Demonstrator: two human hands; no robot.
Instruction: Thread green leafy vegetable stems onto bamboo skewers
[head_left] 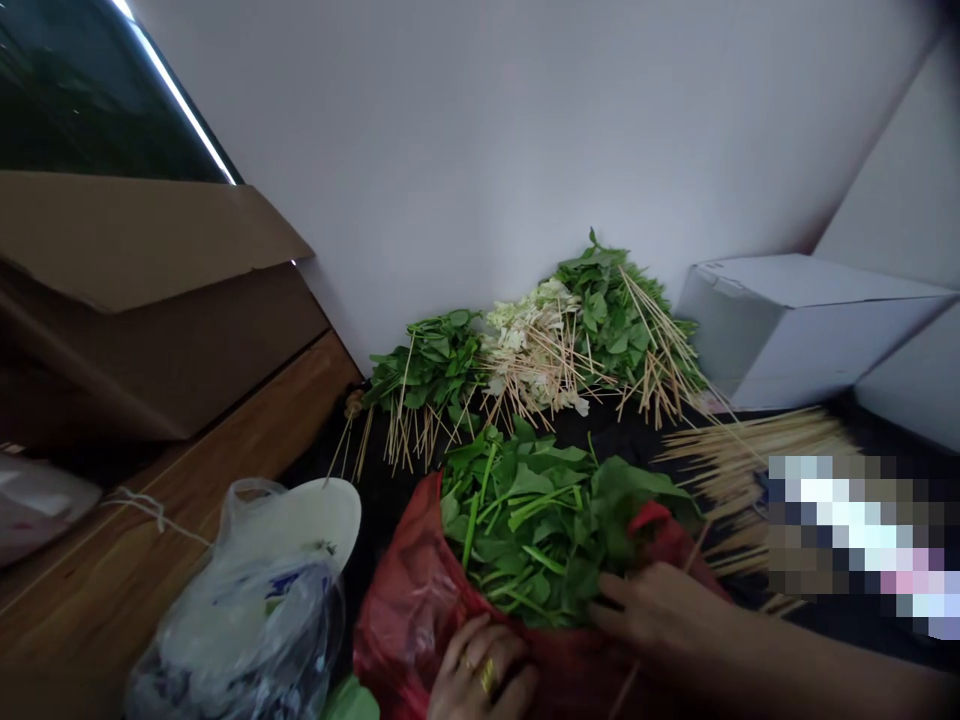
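Note:
A red plastic bag (405, 590) stands open at the lower middle, full of loose green leaves (532, 520) with stems. My left hand (484, 670), with gold-coloured rings, lies against the bag's near side, its fingers curled; whether it grips the plastic is unclear. At the right of the leaves is my right hand (645, 610), fingers bent at the bag's edge, with a thin wooden skewer (626, 690) running past it. What its fingertips hold is hidden. Behind the bag, skewered greens (431, 365) and pale skewered pieces (532, 345) are piled against the wall.
Many bare skewers (750, 460) lie at the right, below a white box (795, 320). To the left are a white bowl (337, 515), a clear plastic bag (240, 620) and a large cardboard box (150, 340) on a wooden surface (247, 440).

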